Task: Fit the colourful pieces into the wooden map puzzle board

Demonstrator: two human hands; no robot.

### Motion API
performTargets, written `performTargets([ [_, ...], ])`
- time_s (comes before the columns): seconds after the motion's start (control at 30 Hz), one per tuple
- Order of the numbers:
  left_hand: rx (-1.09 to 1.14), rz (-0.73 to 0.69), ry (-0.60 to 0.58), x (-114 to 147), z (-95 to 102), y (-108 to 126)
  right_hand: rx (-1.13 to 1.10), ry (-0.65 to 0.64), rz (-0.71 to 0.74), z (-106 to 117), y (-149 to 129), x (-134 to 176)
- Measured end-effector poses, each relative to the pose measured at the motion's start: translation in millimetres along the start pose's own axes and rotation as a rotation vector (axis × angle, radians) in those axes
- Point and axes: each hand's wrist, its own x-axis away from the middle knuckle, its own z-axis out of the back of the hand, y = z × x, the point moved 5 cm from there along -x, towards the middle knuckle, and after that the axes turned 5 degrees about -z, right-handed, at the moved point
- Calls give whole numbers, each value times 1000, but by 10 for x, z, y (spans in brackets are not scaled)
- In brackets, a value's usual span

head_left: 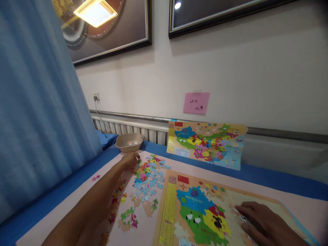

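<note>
Head view, one moment, looking down and forward over a pale pink surface (302, 205) edged in blue.

Left hand (130, 160): arm stretched out toward 11 o'clock, fingers curled down onto the far edge of a heap of loose puzzle pieces (148, 179). Whether a piece is pinched under the fingertips I cannot tell; the hand is half closed and touching the heap.

Right hand (258, 220): at 4 o'clock, lying palm down on the puzzle board (169, 212), fingers loosely spread and pressing on a small piece by the unfilled right part of the map. It grips nothing that I can make out.

Puzzle board: flat on the surface at 5 o'clock, yellow strip down its left side, red flag near the top left corner. Blue, green, red and yellow regions are already seated; sheep and a ram are printed on them.

Loose pieces: the main heap sits between the left hand and the board, with scattered strays trailing toward 7 o'clock along the forearm.

At 11 o'clock beyond the left hand, a beige bowl (129, 141) with a few pieces inside, just apart from the fingers.

At 1 o'clock, a printed reference map (207, 145) leans against the wall, with a pink note (196, 103) stuck above it. Blue curtain (38, 112) at 9 o'clock.
</note>
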Motion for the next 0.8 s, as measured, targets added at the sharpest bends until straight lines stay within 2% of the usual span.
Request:
performTargets([
  [0.13,11,-28,-71,-57,-43,-37,3,6,13,-90,117,5],
  [0.27,22,-39,-91,-65,-80,-62,9,-18,17,-103,126,-28],
  [0.8,48,0,-13,44,-72,-141,-6,-8,42,-101,110,-41],
])
